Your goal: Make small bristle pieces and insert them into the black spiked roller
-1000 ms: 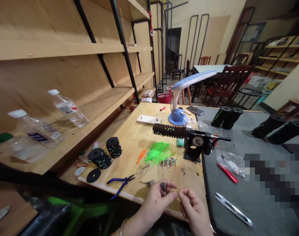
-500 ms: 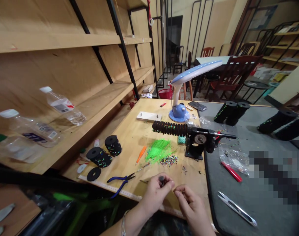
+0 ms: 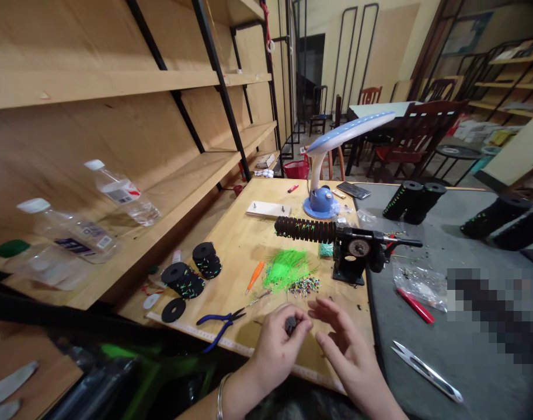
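Observation:
My left hand (image 3: 277, 341) is curled closed over the near part of the table, and a small dark grey piece (image 3: 291, 324) shows between its fingers; its kind is too small to make out. Just to the right, my right hand (image 3: 342, 344) has its fingers apart with nothing visible in them. Beyond the hands lie a heap of multicoloured beads (image 3: 304, 286) and a pile of bright green strands (image 3: 288, 268). Blue-handled pliers (image 3: 222, 322) rest to the left, and an orange pointed tool (image 3: 254, 276) lies behind them.
A black clamp-like device (image 3: 354, 248) holds a ribbed black roll (image 3: 305, 229) across the table. Behind it stands a blue lamp (image 3: 321, 201). Black spools (image 3: 182, 280) are at left. Silver thread snips (image 3: 426, 370) and a red tool (image 3: 415, 305) lie on the grey mat (image 3: 406, 338).
My right hand has opened, its fingers spreading and lifting away from the left. My left hand stays closed in nearly the same place. The whole view has shifted slightly.

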### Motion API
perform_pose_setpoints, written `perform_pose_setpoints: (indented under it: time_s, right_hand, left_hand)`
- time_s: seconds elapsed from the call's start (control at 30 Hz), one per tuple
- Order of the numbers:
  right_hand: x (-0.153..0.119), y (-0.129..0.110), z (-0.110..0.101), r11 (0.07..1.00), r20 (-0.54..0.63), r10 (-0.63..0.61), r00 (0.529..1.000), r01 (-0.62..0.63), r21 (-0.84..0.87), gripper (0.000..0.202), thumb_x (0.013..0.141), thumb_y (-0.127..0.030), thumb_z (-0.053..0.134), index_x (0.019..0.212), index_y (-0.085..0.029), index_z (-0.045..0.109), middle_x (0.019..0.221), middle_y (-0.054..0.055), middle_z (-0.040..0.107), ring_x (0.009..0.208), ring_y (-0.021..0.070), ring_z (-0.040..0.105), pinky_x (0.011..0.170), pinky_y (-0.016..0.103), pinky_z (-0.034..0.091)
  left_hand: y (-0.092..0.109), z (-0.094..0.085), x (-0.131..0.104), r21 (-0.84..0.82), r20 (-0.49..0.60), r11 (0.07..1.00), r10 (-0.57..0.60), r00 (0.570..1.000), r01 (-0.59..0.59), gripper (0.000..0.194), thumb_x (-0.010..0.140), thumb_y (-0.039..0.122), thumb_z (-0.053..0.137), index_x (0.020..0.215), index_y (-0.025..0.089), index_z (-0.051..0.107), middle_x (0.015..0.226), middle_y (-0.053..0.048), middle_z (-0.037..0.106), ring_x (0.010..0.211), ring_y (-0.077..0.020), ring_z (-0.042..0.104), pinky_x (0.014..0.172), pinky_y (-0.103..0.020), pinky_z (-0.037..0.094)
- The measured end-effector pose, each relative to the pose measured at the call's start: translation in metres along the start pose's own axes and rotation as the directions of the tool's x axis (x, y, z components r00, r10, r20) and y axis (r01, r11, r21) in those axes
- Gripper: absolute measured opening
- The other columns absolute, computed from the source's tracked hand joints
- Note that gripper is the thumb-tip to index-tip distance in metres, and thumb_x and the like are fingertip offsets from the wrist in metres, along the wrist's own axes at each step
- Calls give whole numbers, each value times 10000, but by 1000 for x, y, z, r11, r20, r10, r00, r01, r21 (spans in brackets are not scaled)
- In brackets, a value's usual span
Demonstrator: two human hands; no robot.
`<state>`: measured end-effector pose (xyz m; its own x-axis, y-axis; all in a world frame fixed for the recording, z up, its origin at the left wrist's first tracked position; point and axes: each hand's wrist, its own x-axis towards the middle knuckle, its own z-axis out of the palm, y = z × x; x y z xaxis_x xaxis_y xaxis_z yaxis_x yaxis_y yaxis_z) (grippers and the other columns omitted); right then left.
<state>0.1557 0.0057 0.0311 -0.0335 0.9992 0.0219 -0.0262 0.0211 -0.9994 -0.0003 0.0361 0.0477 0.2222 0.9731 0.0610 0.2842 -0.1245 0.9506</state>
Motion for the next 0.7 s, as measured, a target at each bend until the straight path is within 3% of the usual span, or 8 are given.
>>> perform_pose_setpoints:
  time_s: [0.13, 0.27, 0.4, 0.53, 0.6, 0.7]
  right_hand:
    - [3, 2, 12, 963, 44, 143, 989, -149, 224, 472, 769, -457, 708, 1148, -208, 578, 951, 95, 693, 774, 206, 655, 608, 290, 525]
    - [6, 6, 16, 968, 54, 197, 979, -202, 146, 419, 726, -573, 696, 826, -172, 625, 555, -44, 537, 495, 114, 479, 476, 223, 392]
    - [7, 16, 11, 984, -24, 173, 985, -172, 35, 485, 697, -643, 671, 604, -177, 575, 511, -60, 454, 485, 96, 389, 466, 215, 316]
    - [5, 28, 7, 968, -120, 236, 964, -223, 116, 492, 665, -662, 687, 634, -187, 565, 457, -75, 445, 420, 82, 335, 415, 202, 256]
    - [3, 32, 8, 952, -138, 282, 949, -259, 166, 503, 650, -676, 691, 649, -192, 556, 427, -79, 450, 391, 76, 319, 403, 199, 234]
    - [-2, 32, 12, 940, -156, 301, 941, -266, 212, 524, 618, -690, 705, 644, -190, 552, 407, -78, 452, 380, 74, 334, 405, 196, 233]
  left_hand:
    - [3, -3, 0, 44, -8, 999, 32, 999, -32, 143, 846, 213, 578, 721, 170, 634, 746, -50, 643, 731, -186, 595, 669, -256, 420]
    - [-1, 0, 1, -32, 15, 999, -43, 999, 44, 154, 835, 238, 584, 705, 162, 615, 684, -29, 603, 664, -166, 555, 622, -249, 402]
    - [-12, 4, 1, -235, 90, 951, -185, 979, 201, 168, 789, 315, 656, 768, 156, 607, 714, -15, 589, 697, -160, 548, 655, -256, 413]
    - [-21, 3, -1, -477, 257, 765, -349, 901, 432, 344, 719, 379, 731, 939, 164, 578, 800, -12, 619, 689, -139, 581, 651, -258, 430]
    - [-23, 2, -2, -526, 288, 713, -363, 886, 463, 380, 708, 414, 743, 927, 161, 563, 816, -32, 646, 689, -140, 600, 656, -264, 440]
    - [-25, 2, -5, -505, 270, 753, -327, 906, 422, 391, 712, 461, 747, 851, 153, 551, 748, -39, 654, 635, -131, 595, 613, -255, 438]
